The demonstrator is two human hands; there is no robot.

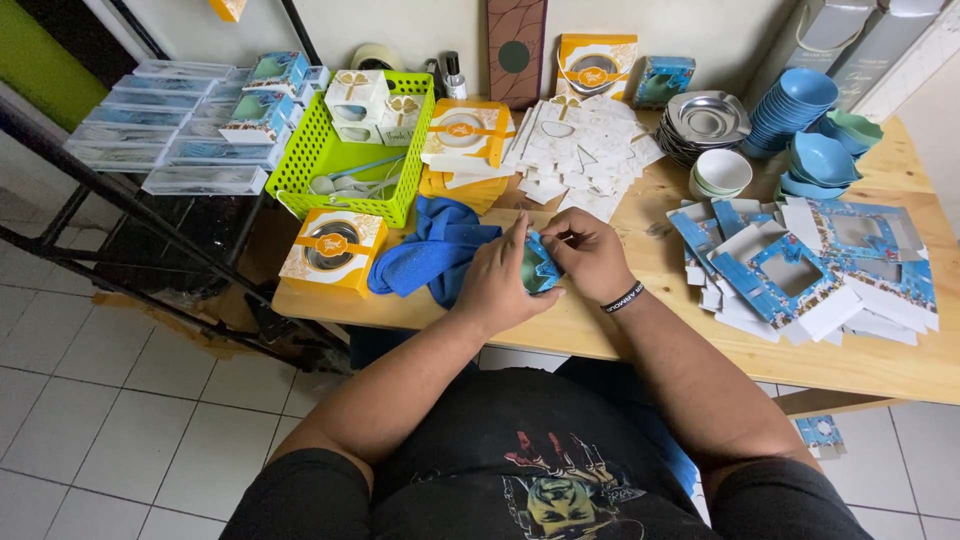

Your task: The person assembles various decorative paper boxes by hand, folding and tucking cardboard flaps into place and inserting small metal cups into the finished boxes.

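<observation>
**Both hands close on a small blue box at the table's near edge**

At nine o'clock stands a black metal rack (pixel 150 215) bearing clear plastic lidded trays (pixel 150 125), too many overlapping to count. Next comes one lime-green plastic basket (pixel 310 150) holding white boxes and pale spoons, with one orange-and-white windowed gift box (pixel 333 248) just below it at the table's corner. One crumpled blue cloth (pixel 430 250) lies beside the left hand (pixel 497 285).

At the centre, the left hand is cupped round a small blue patterned cardboard box (pixel 541 268), and the right hand (pixel 592 255) pinches its upper edge with thumb and fingers; a black wristband sits on that wrist. The box is partly folded, mostly hidden between the palms, held just above the wooden tabletop (pixel 660 270).

At twelve o'clock: a heap of flat white card cut-outs (pixel 580 150). At one o'clock, one stack of silver metal dishes (pixel 705 122), one stack of white bowls (pixel 722 172) and one tall stack of blue bowls (pixel 790 110). At three o'clock lies a pile of flat blue windowed box blanks (pixel 800 270).

The table is pale wood; the floor is white tile (pixel 110 430).
</observation>
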